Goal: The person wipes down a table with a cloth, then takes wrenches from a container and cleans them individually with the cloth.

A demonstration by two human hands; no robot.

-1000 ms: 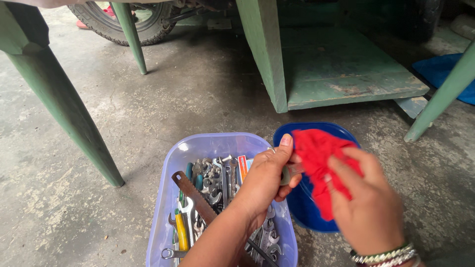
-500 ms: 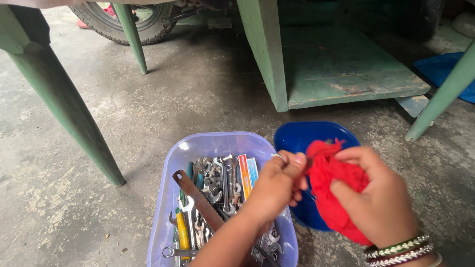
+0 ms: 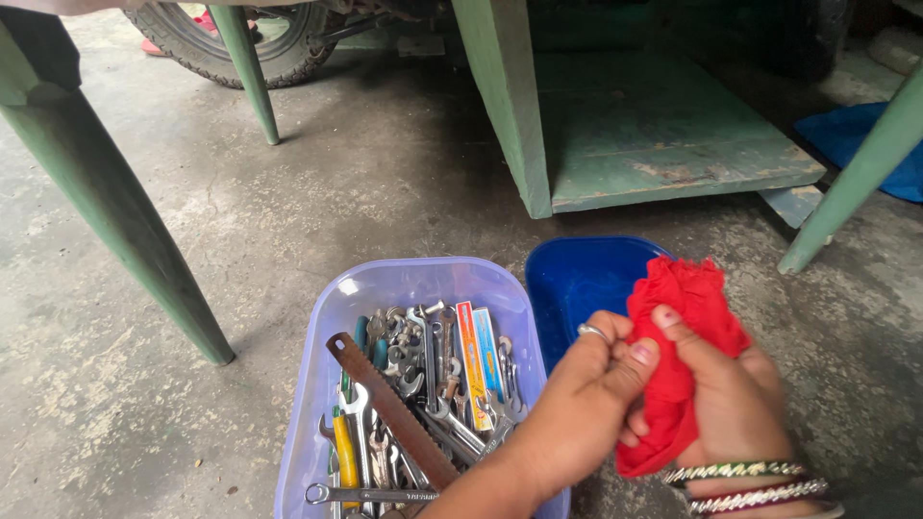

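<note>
My right hand, with bangles on the wrist, grips a bunched red cloth over the front right part of a blue tub. My left hand, wearing a ring, is curled into a fist and pressed against the cloth's left side, thumb on the fabric. Whatever sits between its fingers is hidden by the cloth. Both hands hover just right of a pale purple plastic tub full of tools.
The purple tub holds several spanners, a rusty saw blade and yellow-handled pliers. Green table legs stand left and right. A green wooden cabinet base, a tyre and a blue sheet lie beyond on the concrete floor.
My left hand lifted off the purple tub with a small metal piece at its fingertips and closed against the cloth. My right hand bunched the cloth around it and drew back slightly.
</note>
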